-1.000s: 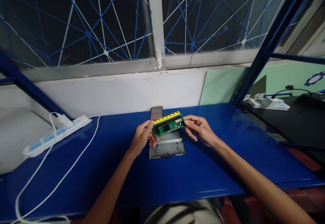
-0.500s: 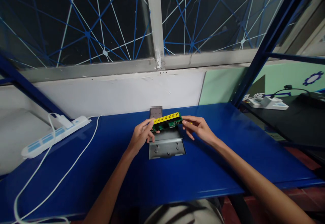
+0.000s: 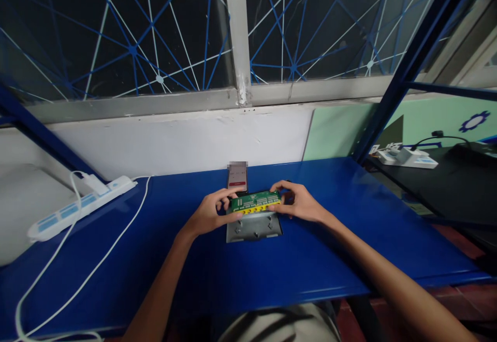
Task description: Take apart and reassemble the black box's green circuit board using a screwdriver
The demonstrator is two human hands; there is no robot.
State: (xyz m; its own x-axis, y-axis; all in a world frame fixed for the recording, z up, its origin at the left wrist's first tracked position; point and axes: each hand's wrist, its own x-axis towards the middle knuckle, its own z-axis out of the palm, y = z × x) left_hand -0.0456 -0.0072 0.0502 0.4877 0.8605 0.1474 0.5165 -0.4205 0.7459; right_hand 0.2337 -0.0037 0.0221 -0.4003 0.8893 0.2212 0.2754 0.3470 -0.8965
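A green circuit board (image 3: 254, 199) with a row of yellow ports along its near edge is held between both hands. My left hand (image 3: 212, 210) grips its left end, thumb at the near edge and fingers at the far side. At the right end, my right hand (image 3: 297, 201) pinches it the same way. Beneath and nearer to me lies an open metal casing (image 3: 254, 228), with small posts on its floor; the board hides its far part.
Behind the board a phone (image 3: 237, 178) leans near the wall. A white power strip (image 3: 81, 208) with a cable lies on the left of the blue table (image 3: 330, 259). Blue frame posts rise at both sides. Another power strip (image 3: 407, 157) sits on a dark table to the right.
The board has been turned over: its yellow ports, facing up along the far edge before, now run along the near edge, with the green face up. Both hands have shifted their grip.
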